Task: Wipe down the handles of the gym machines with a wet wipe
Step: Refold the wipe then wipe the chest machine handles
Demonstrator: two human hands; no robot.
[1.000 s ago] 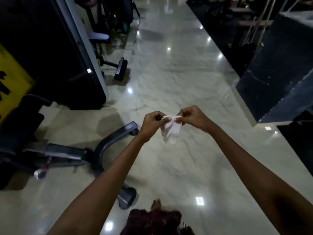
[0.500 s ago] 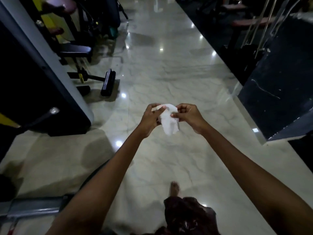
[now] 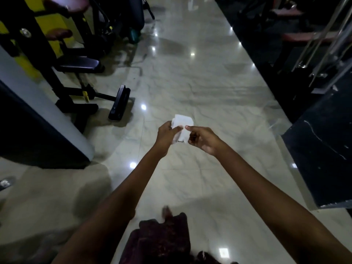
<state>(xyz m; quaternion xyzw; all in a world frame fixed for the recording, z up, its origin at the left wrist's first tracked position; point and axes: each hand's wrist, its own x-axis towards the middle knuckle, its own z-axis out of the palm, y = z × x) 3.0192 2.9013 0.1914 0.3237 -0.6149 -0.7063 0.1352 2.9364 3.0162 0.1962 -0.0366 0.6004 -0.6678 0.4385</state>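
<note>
A white wet wipe (image 3: 183,124) hangs crumpled between my two hands, out in front of me above the marble floor. My left hand (image 3: 167,134) pinches its left edge with thumb and fingers. My right hand (image 3: 201,138) pinches the right edge, its other fingers curled under. No machine handle lies within reach of either hand; the nearest machine, black and yellow (image 3: 62,73), stands at the left with a dark padded seat (image 3: 80,64).
A grey-edged dark panel (image 3: 38,119) of a machine fills the near left. A black footplate (image 3: 120,102) juts into the aisle. Dark benches and chrome bars (image 3: 316,44) line the right, beside a dark block (image 3: 323,149). My foot (image 3: 167,211) shows below.
I have walked forward along the aisle; the curved grey machine leg has dropped out of view. The wipe has been turned and spread upward between my fingers.
</note>
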